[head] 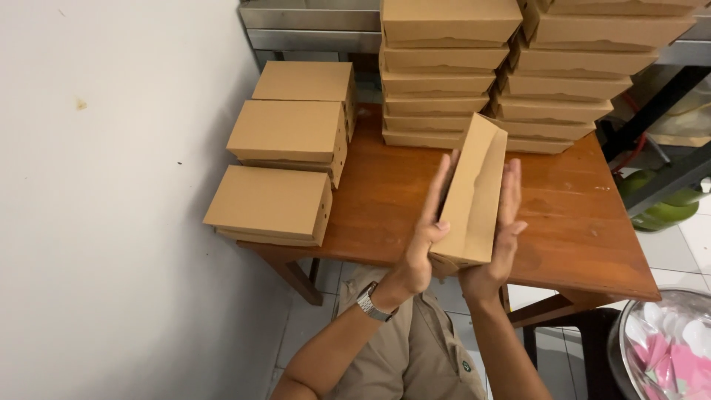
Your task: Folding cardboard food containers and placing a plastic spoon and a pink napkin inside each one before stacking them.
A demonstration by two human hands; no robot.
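Head view: left hand [428, 230] and right hand [503, 237] press flat on either side of a brown box [472, 194], held on edge above the table's [578, 222] near edge. Closed boxes are stacked along the left edge [285, 133] and far edge [444, 74].
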